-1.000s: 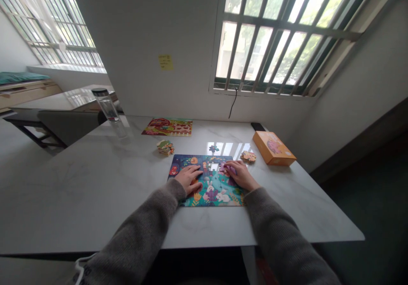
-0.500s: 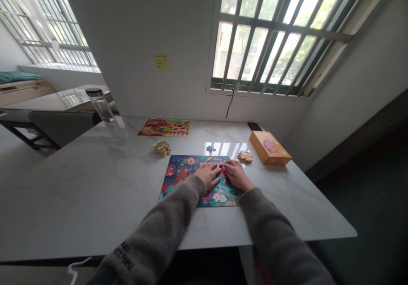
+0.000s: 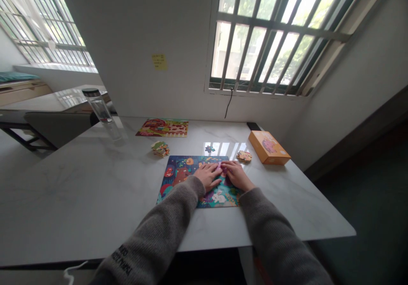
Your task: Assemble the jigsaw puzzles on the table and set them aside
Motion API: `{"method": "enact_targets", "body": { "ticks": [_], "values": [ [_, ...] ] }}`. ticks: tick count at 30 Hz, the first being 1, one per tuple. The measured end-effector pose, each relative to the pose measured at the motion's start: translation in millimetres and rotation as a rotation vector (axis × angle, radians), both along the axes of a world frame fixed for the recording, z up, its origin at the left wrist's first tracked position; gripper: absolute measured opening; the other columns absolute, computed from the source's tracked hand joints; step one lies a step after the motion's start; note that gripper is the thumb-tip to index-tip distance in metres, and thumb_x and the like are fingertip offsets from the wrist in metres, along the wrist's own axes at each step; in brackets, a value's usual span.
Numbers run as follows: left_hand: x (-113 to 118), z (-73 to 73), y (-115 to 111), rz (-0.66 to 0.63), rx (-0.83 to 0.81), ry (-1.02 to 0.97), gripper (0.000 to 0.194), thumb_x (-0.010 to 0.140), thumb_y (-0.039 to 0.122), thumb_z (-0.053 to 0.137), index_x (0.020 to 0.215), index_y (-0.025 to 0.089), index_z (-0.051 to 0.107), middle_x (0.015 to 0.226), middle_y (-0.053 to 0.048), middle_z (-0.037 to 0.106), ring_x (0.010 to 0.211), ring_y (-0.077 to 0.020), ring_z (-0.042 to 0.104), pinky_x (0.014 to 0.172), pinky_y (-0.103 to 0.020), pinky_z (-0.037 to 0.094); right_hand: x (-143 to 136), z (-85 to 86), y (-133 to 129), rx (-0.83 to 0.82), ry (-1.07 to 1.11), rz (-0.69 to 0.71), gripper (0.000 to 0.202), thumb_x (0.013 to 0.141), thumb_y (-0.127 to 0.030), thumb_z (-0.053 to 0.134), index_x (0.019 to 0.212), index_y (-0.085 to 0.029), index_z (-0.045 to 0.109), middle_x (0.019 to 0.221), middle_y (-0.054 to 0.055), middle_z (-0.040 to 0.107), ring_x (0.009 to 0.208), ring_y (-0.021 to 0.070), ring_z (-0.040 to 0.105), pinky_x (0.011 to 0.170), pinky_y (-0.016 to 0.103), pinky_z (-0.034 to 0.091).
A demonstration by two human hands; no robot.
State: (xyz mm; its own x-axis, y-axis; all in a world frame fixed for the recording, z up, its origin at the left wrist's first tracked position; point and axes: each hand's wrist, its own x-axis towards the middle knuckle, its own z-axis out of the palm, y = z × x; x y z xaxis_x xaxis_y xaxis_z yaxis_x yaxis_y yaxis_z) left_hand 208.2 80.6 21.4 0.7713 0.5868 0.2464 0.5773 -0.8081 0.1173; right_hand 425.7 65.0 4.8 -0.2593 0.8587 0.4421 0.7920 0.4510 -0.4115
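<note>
A colourful jigsaw puzzle (image 3: 180, 174) with animal pictures lies flat on the table under both my hands. My left hand (image 3: 208, 176) rests across its middle, fingers stretched out and thumb apart. From the right side, my right hand (image 3: 236, 175) reaches onto the same area, its fingers slightly bent and spread, their tips touching the puzzle. Between the fingertips of both hands shows a pink-purple patch; whether this is a loose piece is too small to tell. Just beyond the puzzle's far edge lies a single blue-green puzzle piece (image 3: 210, 149).
Stacks of puzzle pieces stand at the left (image 3: 160, 149) and right (image 3: 244, 156). Farther back lies a farm-scene puzzle (image 3: 162, 128). An orange box (image 3: 269, 147) and a black flat object (image 3: 253, 126) are at the right. A clear bottle (image 3: 98, 105) stands at the table's left back edge.
Both hands stay at the same spot on the puzzle. The right fingers have shifted slightly over the pink-purple patch, and the view has moved a little.
</note>
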Motion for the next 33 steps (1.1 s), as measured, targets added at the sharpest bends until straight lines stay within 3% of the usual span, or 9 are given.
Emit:
{"method": "enact_targets", "body": {
  "ticks": [11,18,27,33],
  "values": [
    [0,-6.0,1,-0.021,-0.063,0.062,0.058,0.101,0.055,0.036,0.150,0.024,0.039,0.159,-0.008,0.038,0.148,-0.0277,0.029,0.120,-0.054,0.023,-2,6.6,-3,-0.009,0.015,0.031,0.034,0.094,-0.015,0.045,0.115,-0.022,0.070,0.123,0.008,0.070,0.111,0.0237,0.059,0.101,0.044,0.046],
    [1,-6.6,3,0.006,-0.052,0.022,0.054,0.100,0.056,0.039,0.146,0.028,0.044,0.157,-0.007,0.041,0.147,-0.0290,0.032,0.121,-0.054,0.021,-3,8.3,-5,-0.014,-0.004,0.023,0.033,0.095,-0.018,0.045,0.116,-0.023,0.070,0.122,0.007,0.070,0.111,0.0235,0.059,0.101,0.044,0.045],
    [-1,-5.5,3,-0.008,-0.067,0.006,0.050,0.100,0.051,0.042,0.145,0.029,0.045,0.157,-0.005,0.042,0.146,-0.0256,0.032,0.122,-0.052,0.021,-3,-4.3,0,0.028,-0.077,-0.076,0.037,0.096,-0.021,0.043,0.125,-0.019,0.066,0.130,0.012,0.063,0.117,0.0273,0.051,0.105,0.046,0.043],
    [-6,-5.0,5,0.063,-0.076,-0.025,0.046,0.099,0.046,0.046,0.142,0.029,0.050,0.154,-0.007,0.045,0.143,-0.0264,0.039,0.121,-0.053,0.023,-4,-2.7,0,0.023,-0.128,-0.079,0.035,0.097,-0.020,0.044,0.124,-0.019,0.066,0.129,0.011,0.063,0.115,0.0273,0.050,0.105,0.045,0.042]
  ]
}}
